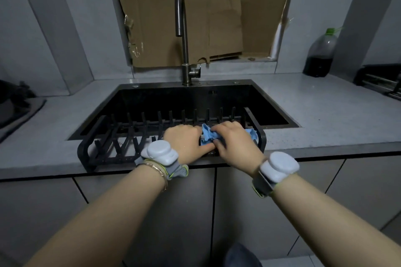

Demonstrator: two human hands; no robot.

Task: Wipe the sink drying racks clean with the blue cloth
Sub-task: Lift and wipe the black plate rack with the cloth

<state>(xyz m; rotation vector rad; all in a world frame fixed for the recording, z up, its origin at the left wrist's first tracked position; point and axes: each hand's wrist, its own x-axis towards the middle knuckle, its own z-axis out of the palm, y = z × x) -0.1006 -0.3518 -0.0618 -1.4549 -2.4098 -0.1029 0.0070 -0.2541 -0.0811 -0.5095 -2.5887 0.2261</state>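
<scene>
The blue cloth (207, 135) lies bunched on the right part of the black drying rack (86, 149). The rack's long axis runs nine to three o'clock across the near edge of the sink (152, 97). Most of its length lies toward nine from the cloth. The left hand (184, 141) grips the cloth from nine and the right hand (233, 138) from three, both with curled fingers and equally near.

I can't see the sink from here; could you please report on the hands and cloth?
Left hand and right hand both grip the cloth. Cloth bunched on the rack, right end. Faucet behind, clear of hands.
</scene>
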